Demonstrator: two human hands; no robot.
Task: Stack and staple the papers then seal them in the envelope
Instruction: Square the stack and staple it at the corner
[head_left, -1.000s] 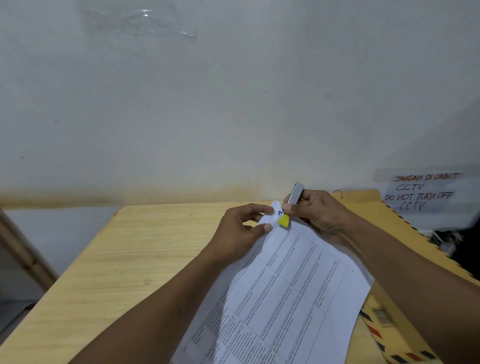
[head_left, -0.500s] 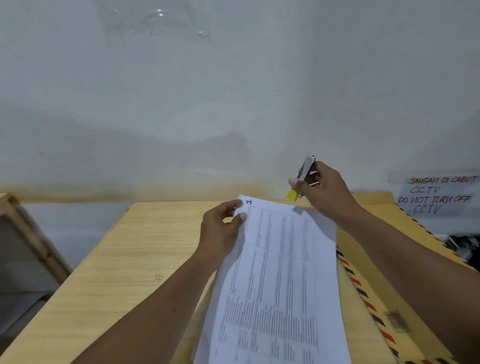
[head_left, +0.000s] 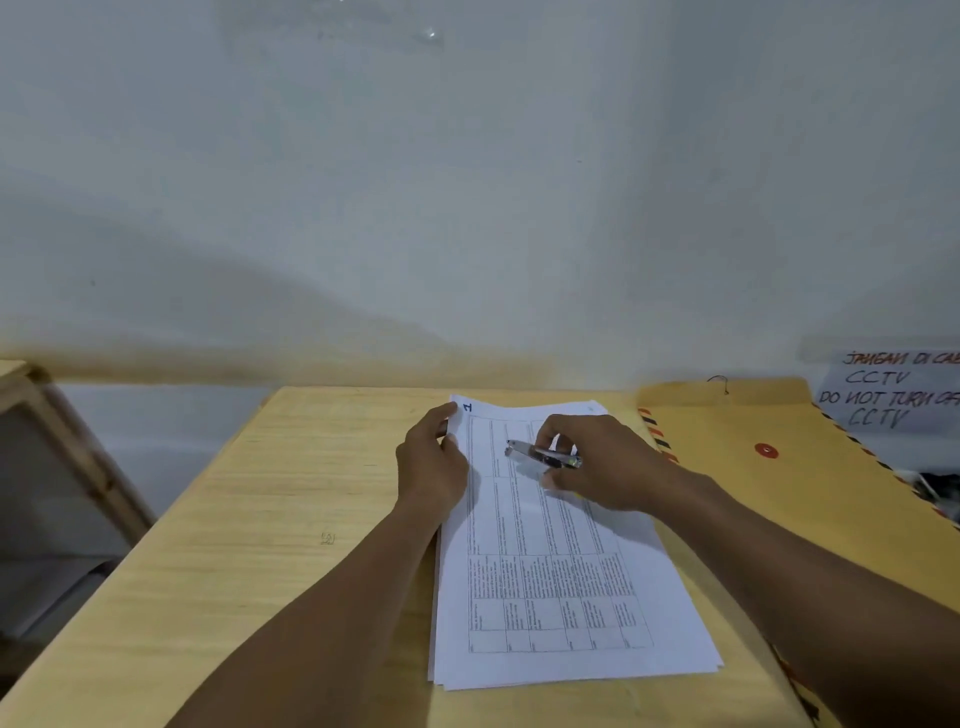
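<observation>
A stack of white printed papers (head_left: 561, 582) with a table grid lies flat on the wooden table (head_left: 260, 545), a blue "1" at its top left corner. My left hand (head_left: 431, 467) pinches the stack's upper left edge. My right hand (head_left: 608, 462) rests on the upper part of the stack and grips a small metal stapler (head_left: 543, 454) that points left. A large brown envelope (head_left: 779, 467) with striped edges and a red string button lies to the right, partly under my right forearm.
A grey wall stands right behind the table. A handwritten paper sign (head_left: 893, 395) about CCTV leans at the far right. A wooden frame (head_left: 62, 441) stands off the table's left side. Dark objects sit at the right edge behind the envelope.
The papers, held up and stapled at the corner a second ago, now lie flat on the table. My right hand has come down onto them with the stapler.
</observation>
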